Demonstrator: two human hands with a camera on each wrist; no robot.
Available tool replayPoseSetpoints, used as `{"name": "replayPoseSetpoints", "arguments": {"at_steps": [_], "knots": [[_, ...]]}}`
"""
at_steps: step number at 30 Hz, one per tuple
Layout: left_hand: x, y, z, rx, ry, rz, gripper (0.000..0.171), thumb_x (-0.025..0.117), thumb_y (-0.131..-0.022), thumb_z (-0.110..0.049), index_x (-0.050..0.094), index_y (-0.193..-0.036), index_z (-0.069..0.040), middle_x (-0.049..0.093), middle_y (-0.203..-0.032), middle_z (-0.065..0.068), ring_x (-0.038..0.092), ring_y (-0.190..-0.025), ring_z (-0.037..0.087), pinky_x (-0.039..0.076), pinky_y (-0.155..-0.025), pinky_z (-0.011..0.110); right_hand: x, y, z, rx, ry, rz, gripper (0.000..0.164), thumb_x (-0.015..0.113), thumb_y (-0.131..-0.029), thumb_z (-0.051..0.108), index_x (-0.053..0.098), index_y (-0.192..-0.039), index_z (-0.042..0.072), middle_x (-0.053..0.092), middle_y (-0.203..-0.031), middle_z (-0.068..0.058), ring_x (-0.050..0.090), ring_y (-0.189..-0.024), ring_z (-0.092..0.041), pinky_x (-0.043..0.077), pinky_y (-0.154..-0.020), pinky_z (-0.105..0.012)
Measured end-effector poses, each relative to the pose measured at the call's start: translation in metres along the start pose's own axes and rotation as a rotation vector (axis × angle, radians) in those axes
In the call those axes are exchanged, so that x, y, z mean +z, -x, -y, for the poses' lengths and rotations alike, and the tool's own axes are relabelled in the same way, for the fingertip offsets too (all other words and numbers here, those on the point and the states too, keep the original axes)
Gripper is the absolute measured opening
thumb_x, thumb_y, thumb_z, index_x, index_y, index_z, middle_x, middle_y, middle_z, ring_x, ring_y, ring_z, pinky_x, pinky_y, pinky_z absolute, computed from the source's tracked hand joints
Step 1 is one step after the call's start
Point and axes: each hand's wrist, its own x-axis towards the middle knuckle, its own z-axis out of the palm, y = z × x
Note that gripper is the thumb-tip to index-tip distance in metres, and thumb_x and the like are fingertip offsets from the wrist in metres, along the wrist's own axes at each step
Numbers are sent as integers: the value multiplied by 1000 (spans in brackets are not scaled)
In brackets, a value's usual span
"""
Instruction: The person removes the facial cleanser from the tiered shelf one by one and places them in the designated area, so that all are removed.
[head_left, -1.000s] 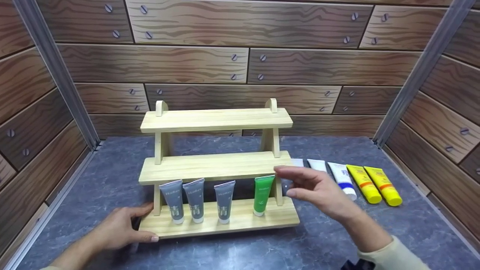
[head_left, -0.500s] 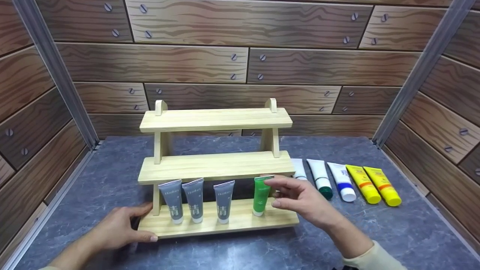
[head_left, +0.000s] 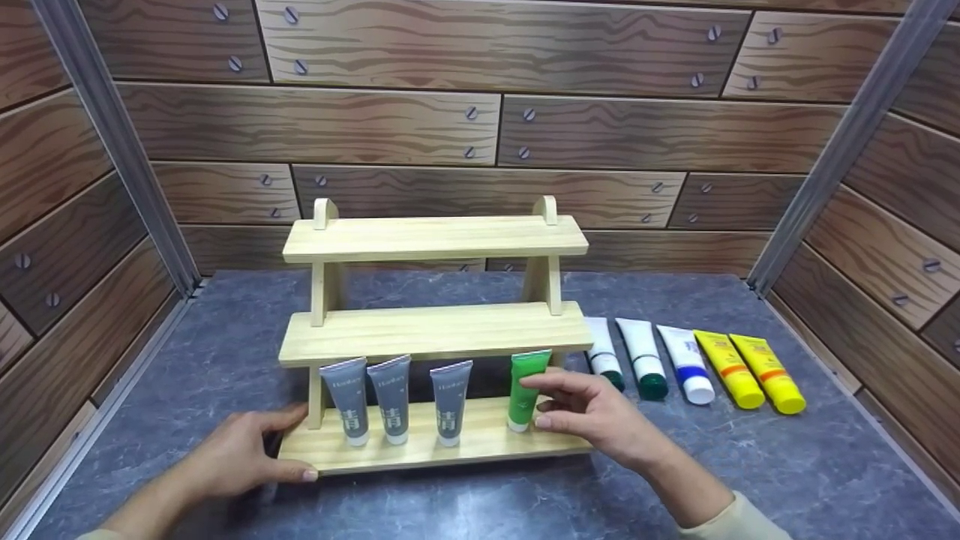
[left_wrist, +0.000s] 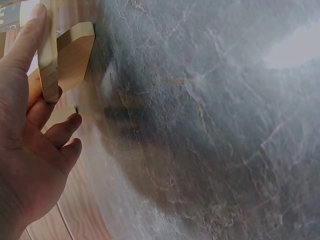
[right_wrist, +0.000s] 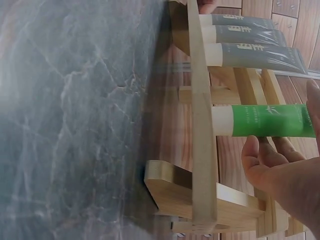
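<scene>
My left hand [head_left: 232, 455] grips the left end of the three-tier wooden shelf [head_left: 442, 330]. In the left wrist view its thumb lies against the lower board [left_wrist: 48, 75], and other fingers curl beneath. My right hand [head_left: 611, 420] is at the green tube [head_left: 525, 401], fingertips right at its right side and one finger overlapping its front. That tube stands on its white cap on the bottom tier. To its left stand grey tubes [head_left: 450, 401], also upright on their caps. In the right wrist view, fingers [right_wrist: 252, 160] are beside the green tube's lower half.
On the dark marbled table [head_left: 750, 465], several tubes lie right of the shelf: white ones with green caps [head_left: 640, 352], a white one with a blue band [head_left: 684, 360] and yellow ones [head_left: 765, 367]. Wood-patterned walls [head_left: 495, 127] enclose the table.
My right hand has moved left and down from beside the shelf's middle tier to the green tube, uncovering white tubes behind it. My left hand and the standing tubes have stayed in place.
</scene>
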Motion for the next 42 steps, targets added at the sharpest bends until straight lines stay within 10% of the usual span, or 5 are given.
{"name": "replayPoseSetpoints", "arguments": {"at_steps": [21,42], "knots": [[0,1,0,4,-8,-18,99,94,-72,-58,62,-144,2,64,-142,24,62,-129,42,47,-109,63,3,2,-2,33,71,-93,49,77,-98,10,63,-143,-1,68,-130,-21,68,-112,-28,60,-94,-34],[1,0,1,6,10,-10,101,93,-72,-60,61,-145,3,62,-143,26,59,-132,43,44,-111,63,-36,44,14,1,92,-169,59,72,-98,1,49,-152,-7,66,-130,-28,73,-109,-26,63,-93,-41]]}}
